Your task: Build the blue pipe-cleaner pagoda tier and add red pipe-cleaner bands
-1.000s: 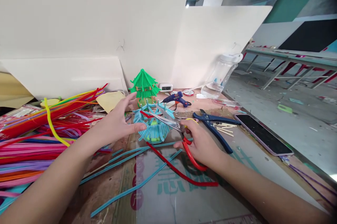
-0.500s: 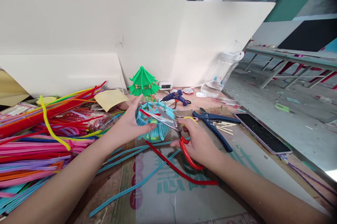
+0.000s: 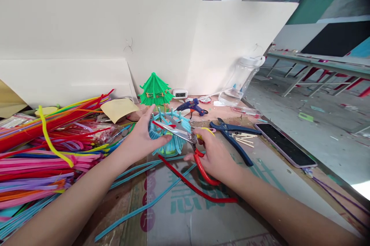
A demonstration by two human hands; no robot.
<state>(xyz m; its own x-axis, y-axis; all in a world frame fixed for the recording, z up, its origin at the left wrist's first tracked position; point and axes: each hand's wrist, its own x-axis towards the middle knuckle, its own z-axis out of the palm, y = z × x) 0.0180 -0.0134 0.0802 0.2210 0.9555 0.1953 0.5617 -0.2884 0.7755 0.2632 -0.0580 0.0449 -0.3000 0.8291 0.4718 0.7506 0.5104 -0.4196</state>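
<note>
My left hand [image 3: 143,134] is wrapped round the left side of a light blue pipe-cleaner basket [image 3: 173,144] that stands on the table. My right hand [image 3: 215,155] grips red-handled scissors [image 3: 185,136]; their blades are parted and reach over the basket's rim toward a red pipe cleaner [image 3: 190,184], which runs from the basket down across the cardboard. A green pipe-cleaner pagoda [image 3: 155,91] stands just behind the basket.
A heap of coloured pipe cleaners [image 3: 43,153] fills the left side. Blue pliers [image 3: 234,138], short wooden sticks [image 3: 244,140], a phone [image 3: 285,145], a blue glue gun [image 3: 192,107], a small clock [image 3: 179,93] and a tipped clear jar [image 3: 241,82] lie right and behind. White boards stand at the back.
My left hand has moved right from open and hovering to closed round the basket's side. My right hand has brought the scissors a little further over the basket.
</note>
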